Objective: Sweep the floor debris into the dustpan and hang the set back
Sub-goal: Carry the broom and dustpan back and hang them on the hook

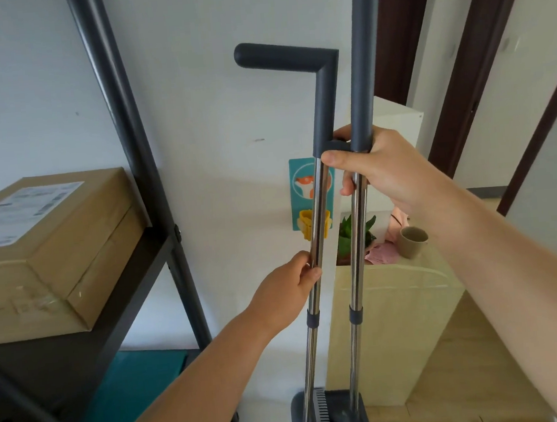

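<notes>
The broom and dustpan set stands upright against the white wall, its two chrome poles side by side. The dustpan pole (315, 227) ends in a grey L-shaped grip (290, 58); the broom pole (357, 237) carries a long grey sleeve (362, 52) and clips to it. My left hand (285, 287) pinches the dustpan pole low down. My right hand (381, 168) wraps around the broom pole just under the grey sleeve. The dark dustpan (335, 418) with its comb teeth shows at the bottom edge. A teal wall holder with a yellow clip (308, 223) sits behind the poles.
A dark metal shelf rack (129, 139) stands left, holding a cardboard box (48, 251). A cream cabinet (392, 328) to the right carries a small plant (353, 234), a beige cup (412, 241) and pink cloth. Dark door frames (479, 58) stand further right.
</notes>
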Motion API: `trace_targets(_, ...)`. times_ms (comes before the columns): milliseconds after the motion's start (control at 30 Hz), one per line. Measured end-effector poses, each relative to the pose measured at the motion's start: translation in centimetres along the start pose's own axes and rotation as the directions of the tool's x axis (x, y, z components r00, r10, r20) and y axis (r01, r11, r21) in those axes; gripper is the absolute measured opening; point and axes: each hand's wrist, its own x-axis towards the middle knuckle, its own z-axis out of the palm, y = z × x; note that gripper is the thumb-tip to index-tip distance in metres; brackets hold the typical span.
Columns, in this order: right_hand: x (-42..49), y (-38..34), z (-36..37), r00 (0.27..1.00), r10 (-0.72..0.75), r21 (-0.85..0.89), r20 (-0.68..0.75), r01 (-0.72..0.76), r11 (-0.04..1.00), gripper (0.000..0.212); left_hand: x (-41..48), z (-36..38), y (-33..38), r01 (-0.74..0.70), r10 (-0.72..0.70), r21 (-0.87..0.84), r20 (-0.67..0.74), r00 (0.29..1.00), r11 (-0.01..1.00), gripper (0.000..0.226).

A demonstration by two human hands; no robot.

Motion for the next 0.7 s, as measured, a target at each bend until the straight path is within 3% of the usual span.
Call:
trace_targets(300, 0.4, 0.3, 0.0, 0.999, -0.05, 0.013, 0.005, 0.05, 0.999, 0.018, 0.5, 0.0, -0.8, -0.014, 0.016, -0.059, 0.033, 0.999, 0.998, 0.029)
trace_targets(700, 1.7, 0.9, 0.5, 1.0, -0.007, -0.006, -0.015, 0.007, 1.0, 0.028, 1.8, 0.2, -1.4, 0.031, -0.029, -0.081, 0.027, 0.999, 0.996, 0.027)
